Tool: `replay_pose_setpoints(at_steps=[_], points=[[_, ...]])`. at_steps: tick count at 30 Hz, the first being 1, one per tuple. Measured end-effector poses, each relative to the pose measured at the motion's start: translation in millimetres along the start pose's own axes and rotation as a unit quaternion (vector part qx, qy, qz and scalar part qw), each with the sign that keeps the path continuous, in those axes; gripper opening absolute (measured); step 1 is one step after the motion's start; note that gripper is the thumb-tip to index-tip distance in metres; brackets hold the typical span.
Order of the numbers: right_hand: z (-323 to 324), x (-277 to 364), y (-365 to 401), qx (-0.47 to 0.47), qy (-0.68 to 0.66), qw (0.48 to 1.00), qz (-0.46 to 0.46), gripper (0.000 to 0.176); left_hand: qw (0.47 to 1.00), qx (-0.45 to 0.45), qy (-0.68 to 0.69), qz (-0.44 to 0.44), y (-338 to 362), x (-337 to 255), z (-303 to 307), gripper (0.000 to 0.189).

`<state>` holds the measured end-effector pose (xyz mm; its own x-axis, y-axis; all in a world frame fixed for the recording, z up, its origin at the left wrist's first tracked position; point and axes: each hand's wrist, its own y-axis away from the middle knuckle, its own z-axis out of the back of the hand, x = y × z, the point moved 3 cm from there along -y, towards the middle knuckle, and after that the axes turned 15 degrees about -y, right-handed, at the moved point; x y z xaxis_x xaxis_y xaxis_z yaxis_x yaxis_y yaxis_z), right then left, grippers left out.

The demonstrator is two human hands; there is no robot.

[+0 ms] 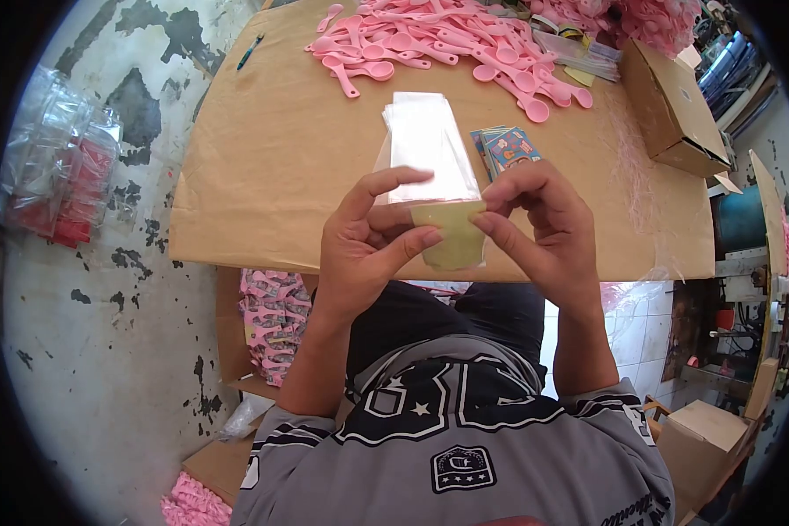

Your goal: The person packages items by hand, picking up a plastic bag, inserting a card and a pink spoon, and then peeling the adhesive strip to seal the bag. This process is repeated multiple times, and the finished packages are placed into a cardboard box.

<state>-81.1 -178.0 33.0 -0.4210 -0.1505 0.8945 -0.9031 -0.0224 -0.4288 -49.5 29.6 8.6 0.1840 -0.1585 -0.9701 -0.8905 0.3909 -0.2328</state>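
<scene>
Between my two hands is a small yellow-green card (451,237), apparently with clear film around its edges. My left hand (370,232) pinches its left side between thumb and fingers, the index finger stretched out above. With thumb and index finger, my right hand (539,228) pinches its upper right corner. Just beyond them lies a stack of clear plastic bags (425,140) on the brown table (263,175). Right of the bags is a small pile of printed blue cards (508,147), partly hidden by my right hand.
Many pink spoons (430,39) are heaped at the table's far side. A pen (251,52) lies far left. An open cardboard box (675,105) stands at the right edge. Plastic-wrapped red items (79,175) are at the left wall; a box of packed pink spoons (273,324) is below the table.
</scene>
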Motion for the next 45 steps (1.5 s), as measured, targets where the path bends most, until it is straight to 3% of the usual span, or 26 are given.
replay_pose_setpoints(at_steps=[1, 4, 6, 8, 9, 11, 12, 13, 14, 15, 16, 19, 22, 25, 28, 31, 37, 40, 45], points=[[2.8, -0.2, 1.0, -0.023, -0.016, 1.0, 0.0, 0.018, 1.0, -0.009, 0.0, 0.01, -0.5, -3.6, -1.8, 0.034], [28.2, 4.4, 2.6, -0.098, 0.007, 0.995, 0.008, 0.023, 0.978, -0.081, -0.19, -0.011, 1.1, -10.6, 24.4, 0.039], [58.4, 12.6, 5.2, -0.131, 0.005, 0.991, 0.008, 0.024, 0.938, -0.141, -0.281, -0.146, -6.2, -16.7, 47.5, 0.033], [92.1, 22.4, 9.5, -0.146, -0.036, 0.989, -0.002, 0.022, 0.907, -0.199, -0.346, -0.132, -9.4, -18.7, 72.6, 0.031], [106.9, 27.4, 10.2, -0.1, -0.128, 0.987, -0.013, 0.023, 0.889, -0.228, -0.377, -0.125, -9.9, -20.1, 84.9, 0.03], [130.4, 35.6, 12.2, -0.006, -0.306, 0.952, -0.034, 0.024, 0.862, -0.179, -0.469, -0.068, -12.4, -16.0, 105.8, 0.031], [141.4, 29.5, 13.2, -0.076, -0.114, 0.988, -0.064, 0.025, 0.845, -0.153, -0.511, -0.04, -14.2, -12.6, 111.2, 0.031], [152.6, 20.5, 15.8, -0.142, 0.083, 0.982, -0.094, 0.027, 0.852, -0.142, -0.504, 0.017, -12.7, -8.1, 112.8, 0.03], [163.8, 12.2, 21.1, -0.201, 0.277, 0.932, -0.119, 0.029, 0.838, -0.141, -0.526, -0.014, -12.5, -5.9, 109.6, 0.03], [167.1, 8.3, 29.1, -0.152, 0.617, 0.772, 0.01, 0.029, 0.824, -0.14, -0.548, -0.045, -12.4, -2.5, 106.7, 0.029], [164.1, 8.8, 30.4, -0.193, 0.546, 0.815, -0.027, 0.03, 0.808, -0.139, -0.568, -0.075, -13.3, -0.9, 103.8, 0.028], [128.0, -2.8, 23.6, -0.259, 0.321, 0.901, -0.133, 0.034, 0.829, -0.144, -0.538, -0.055, -20.1, 7.2, 83.3, 0.03], [93.7, -24.1, 13.8, -0.171, 0.389, 0.903, -0.064, 0.034, 0.805, -0.088, -0.585, 0.046, -36.2, 30.1, 57.1, 0.029], [84.0, -44.6, 5.7, -0.144, 0.404, 0.9, -0.078, 0.033, 0.792, -0.057, -0.606, 0.046, -46.5, 40.3, 41.1, 0.032], [82.6, -47.9, 1.5, -0.192, 0.273, 0.932, -0.143, 0.03, 0.827, -0.035, -0.556, 0.072, -49.8, 48.9, 51.4, 0.03], [84.2, -47.7, -0.1, -0.202, 0.248, 0.936, -0.146, 0.025, 0.862, -0.04, -0.487, 0.134, -49.9, 50.2, 61.0, 0.026], [86.5, -37.4, -3.0, -0.255, 0.211, 0.943, -0.031, 0.022, 0.957, -0.114, -0.246, 0.101, -44.6, 60.6, 74.8, 0.019], [80.3, -31.7, -1.2, -0.248, 0.152, 0.957, -0.028, 0.022, 0.976, -0.123, -0.15, 0.095, -42.9, 58.0, 73.9, 0.027], [68.7, -28.7, 5.0, -0.225, 0.058, 0.971, -0.049, 0.019, 0.98, -0.092, 0.034, 0.175, -34.4, 58.6, 83.2, 0.025]])
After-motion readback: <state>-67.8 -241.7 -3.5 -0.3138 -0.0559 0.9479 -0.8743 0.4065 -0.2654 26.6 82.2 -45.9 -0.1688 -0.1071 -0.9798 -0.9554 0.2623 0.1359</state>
